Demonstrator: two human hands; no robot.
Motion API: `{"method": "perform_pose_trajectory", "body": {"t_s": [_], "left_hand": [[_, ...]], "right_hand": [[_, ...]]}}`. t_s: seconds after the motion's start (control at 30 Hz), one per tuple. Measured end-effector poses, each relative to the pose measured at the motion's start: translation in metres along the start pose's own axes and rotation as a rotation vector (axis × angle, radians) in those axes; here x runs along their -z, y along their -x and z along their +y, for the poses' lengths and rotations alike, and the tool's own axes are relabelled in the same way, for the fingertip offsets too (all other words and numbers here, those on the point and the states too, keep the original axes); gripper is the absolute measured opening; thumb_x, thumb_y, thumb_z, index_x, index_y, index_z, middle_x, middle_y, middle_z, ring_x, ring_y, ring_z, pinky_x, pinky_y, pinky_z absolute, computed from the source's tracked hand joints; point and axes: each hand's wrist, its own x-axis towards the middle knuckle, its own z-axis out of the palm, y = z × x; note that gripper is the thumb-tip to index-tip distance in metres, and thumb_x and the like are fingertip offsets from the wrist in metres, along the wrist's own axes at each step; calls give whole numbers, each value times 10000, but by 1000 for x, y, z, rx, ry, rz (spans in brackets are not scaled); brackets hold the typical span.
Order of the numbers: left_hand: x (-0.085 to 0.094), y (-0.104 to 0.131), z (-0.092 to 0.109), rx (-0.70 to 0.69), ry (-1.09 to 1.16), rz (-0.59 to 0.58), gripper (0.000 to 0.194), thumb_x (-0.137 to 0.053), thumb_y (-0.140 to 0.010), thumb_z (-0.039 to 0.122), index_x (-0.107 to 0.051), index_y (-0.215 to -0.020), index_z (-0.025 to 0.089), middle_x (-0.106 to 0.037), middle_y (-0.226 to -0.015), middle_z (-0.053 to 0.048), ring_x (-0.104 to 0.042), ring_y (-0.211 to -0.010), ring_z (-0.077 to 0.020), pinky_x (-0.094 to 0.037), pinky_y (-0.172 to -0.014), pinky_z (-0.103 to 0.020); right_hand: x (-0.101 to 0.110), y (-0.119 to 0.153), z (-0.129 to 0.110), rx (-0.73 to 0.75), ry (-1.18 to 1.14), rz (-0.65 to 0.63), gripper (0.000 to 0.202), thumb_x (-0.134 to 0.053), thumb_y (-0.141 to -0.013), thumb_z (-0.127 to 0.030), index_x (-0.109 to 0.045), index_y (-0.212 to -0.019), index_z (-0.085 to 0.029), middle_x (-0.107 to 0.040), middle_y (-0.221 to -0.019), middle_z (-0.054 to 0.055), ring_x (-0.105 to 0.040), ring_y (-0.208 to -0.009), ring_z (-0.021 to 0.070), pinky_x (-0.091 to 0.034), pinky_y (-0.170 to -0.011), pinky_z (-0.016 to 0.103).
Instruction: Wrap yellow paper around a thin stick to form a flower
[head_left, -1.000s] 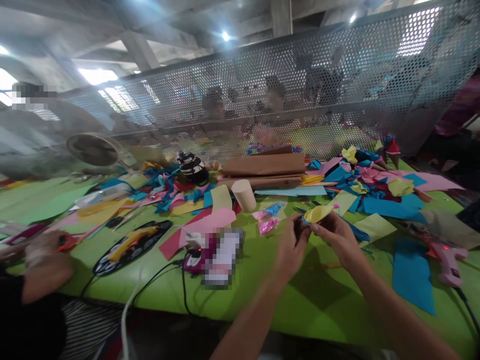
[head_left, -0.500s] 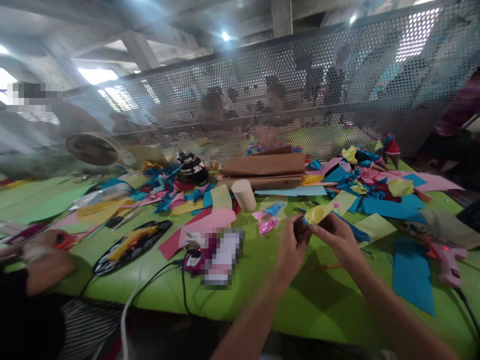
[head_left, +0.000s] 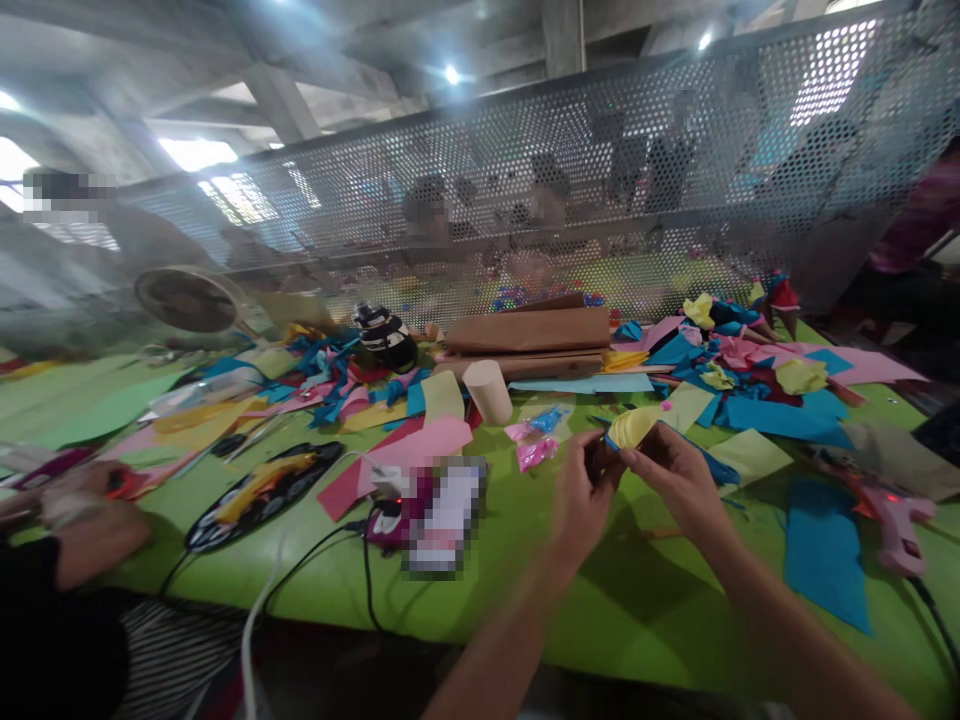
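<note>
Left hand [head_left: 589, 475] and right hand [head_left: 675, 470], fingers pinched on one yellow, ridged, blue-edged paper piece [head_left: 632, 428] between them; left of the fingers, one pale rectangular screen [head_left: 446, 515], writing blurred; beyond, one cream cylindrical roll [head_left: 487, 392]; farther left, one black-and-white banded container [head_left: 386, 338], markings unreadable.

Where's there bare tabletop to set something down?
Green tabletop lies bare between the phone and your left forearm, and between it and your right forearm near the front edge. Toward the back, paper scraps crowd both sides of the brown paper stack.
</note>
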Motion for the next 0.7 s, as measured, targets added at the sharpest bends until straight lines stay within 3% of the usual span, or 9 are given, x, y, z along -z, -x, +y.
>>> {"method": "perform_pose_trajectory", "body": {"t_s": [0.27,0.43,0.57,0.7], "left_hand": [[-1,0,0,-44,-112,42,352,-616,-953,310,-488,-1268,219,-596,-1220,-130,-603,-1127,-241,-492,-996,-436],[-2,-2,0,75,67,11,516,-685,-905,340,-436,-1343,230,-602,-1079,-72,-622,-959,-192,-520,-867,-355],[0,-4,-2,124,11,-117,311,-618,-942,386,-557,-1175,188,-631,-1034,-77,-610,-972,-216,-495,-871,-364],[3,-4,1,102,-153,-138,232,-571,-967,378,-558,-1096,186,-649,-982,-68,-611,-909,-213,-479,-822,-352]], "right_hand": [[1,0,0,9,4,-16,393,-785,-815,-485,-666,-1099,-240,-733,-1026,62,-671,-955,256,-538,-800,338],[1,1,-1,2,2,-21,378,-776,-824,-475,-666,-1096,-236,-735,-1044,72,-677,-934,255,-540,-803,344],[1,1,-3,3,19,-24,391,-785,-811,-475,-668,-1091,-228,-737,-1038,76,-677,-898,248,-541,-781,344],[0,1,-3,17,57,-21,370,-767,-831,-466,-675,-1093,-223,-737,-1049,78,-668,-907,246,-531,-798,349]]}}
